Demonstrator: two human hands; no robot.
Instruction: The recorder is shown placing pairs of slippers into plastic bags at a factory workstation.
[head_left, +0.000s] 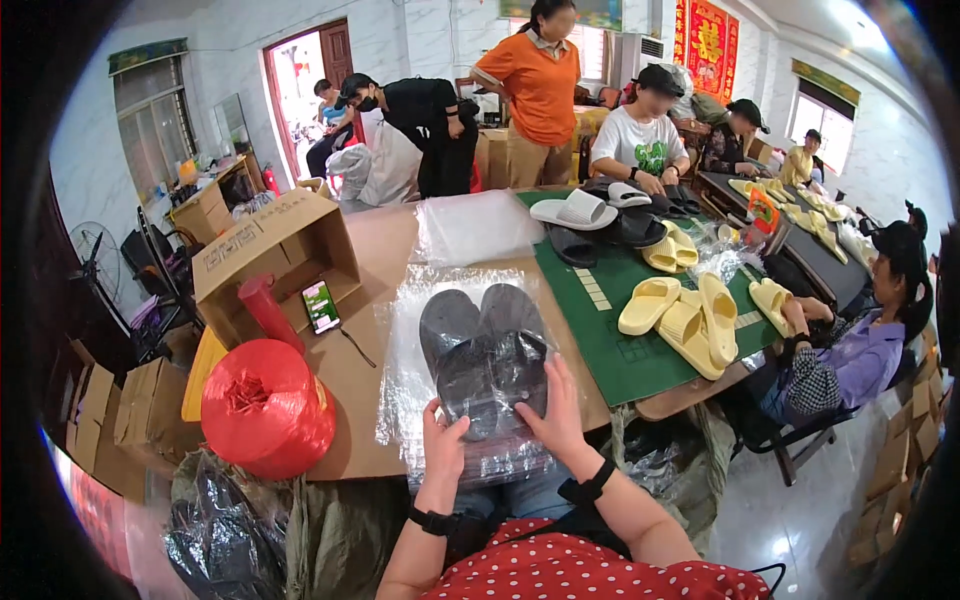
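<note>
A pair of black slippers (484, 362) lies side by side in a clear plastic bag in front of me, toes toward my body. My left hand (443, 442) grips the near left edge, its thumb on top of the bag. On the right side, my right hand (556, 418) holds the bagged pair with its thumb pressed on the film and its fingers along the edge. Beneath the slippers is a stack of clear plastic bags (398, 385) on the brown tabletop (352, 425). How far the fingers reach under the slippers is hidden.
A big red twine roll (270, 410), an open carton (275, 255) and a phone (321, 306) stand left. More clear bags (475, 228) lie beyond. Yellow slippers (690, 325) and dark slippers (630, 228) cover the green mat (590, 345). Several people work around the tables.
</note>
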